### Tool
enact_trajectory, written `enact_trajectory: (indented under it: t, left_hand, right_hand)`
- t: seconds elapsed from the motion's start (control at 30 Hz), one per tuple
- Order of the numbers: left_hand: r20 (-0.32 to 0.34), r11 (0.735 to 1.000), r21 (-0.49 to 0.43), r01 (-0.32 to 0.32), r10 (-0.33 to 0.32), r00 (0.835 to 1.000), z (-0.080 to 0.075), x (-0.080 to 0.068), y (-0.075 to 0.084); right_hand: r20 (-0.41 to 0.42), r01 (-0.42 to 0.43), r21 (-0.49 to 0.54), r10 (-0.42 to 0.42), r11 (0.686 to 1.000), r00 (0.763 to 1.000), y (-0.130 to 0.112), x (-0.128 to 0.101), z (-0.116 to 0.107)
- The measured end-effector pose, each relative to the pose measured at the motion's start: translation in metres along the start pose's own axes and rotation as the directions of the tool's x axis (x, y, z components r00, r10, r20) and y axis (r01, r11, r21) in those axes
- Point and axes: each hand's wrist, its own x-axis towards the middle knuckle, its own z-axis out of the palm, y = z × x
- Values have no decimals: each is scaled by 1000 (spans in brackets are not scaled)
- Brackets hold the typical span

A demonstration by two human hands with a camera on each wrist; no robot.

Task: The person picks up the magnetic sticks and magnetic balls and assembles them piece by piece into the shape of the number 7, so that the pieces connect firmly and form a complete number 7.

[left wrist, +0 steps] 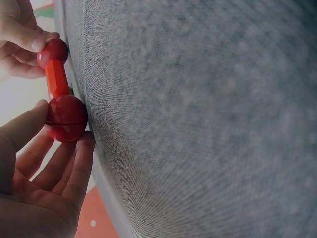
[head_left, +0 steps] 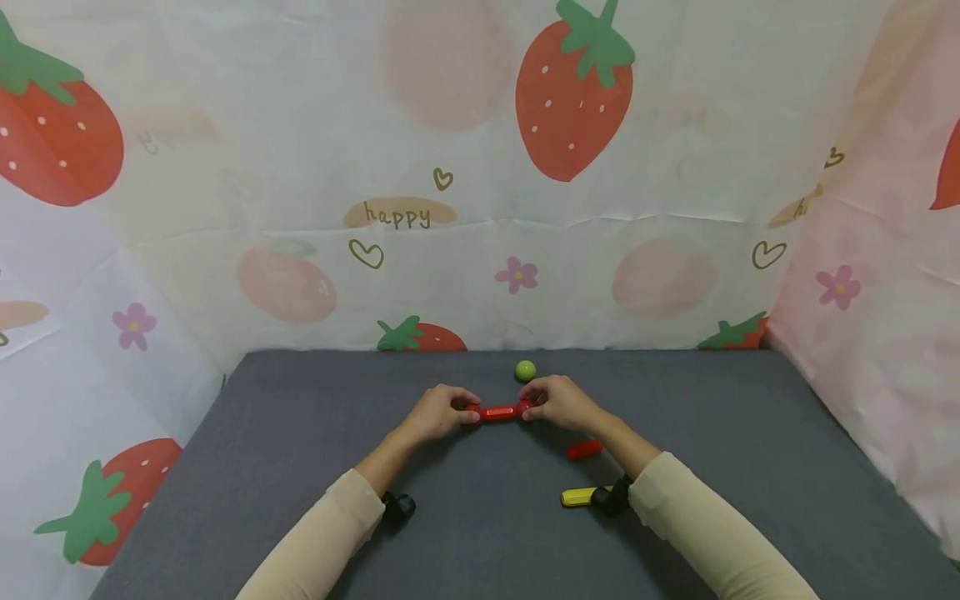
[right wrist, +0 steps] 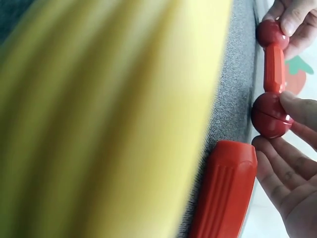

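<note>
A red rod (head_left: 499, 413) with a glossy red ball at each end lies crosswise between my two hands, at the grey tabletop. My left hand (head_left: 442, 410) pinches the left ball (left wrist: 66, 118) between thumb and fingertips. At the other end, my right hand (head_left: 564, 402) holds the right ball (right wrist: 271, 115) the same way. Each ball shows a thin seam around it in its own wrist view. Just beyond the right hand sits a green ball (head_left: 525, 371). Nearer the right forearm lies a loose red rod (head_left: 584, 450).
A yellow rod (head_left: 577, 497) lies under the right wrist, partly hidden by the black wrist camera (head_left: 611, 497); it fills much of the right wrist view. The grey table (head_left: 315, 467) ends against a strawberry-printed cloth (head_left: 450, 283) behind.
</note>
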Motion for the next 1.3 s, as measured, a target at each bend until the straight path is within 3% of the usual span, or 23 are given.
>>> enact_trajectory:
  t: [0.7,1.3]
  left_hand:
    - [3,1000,1,-2,2,1000,0,0,0]
    - [6,1000,-7,-10,10,1000,1,3,-2]
  right_hand:
    - [26,-21,30,20,999,999,-5,-4,-3]
    - [8,66,-6,-66,998,998,0,-28,-19]
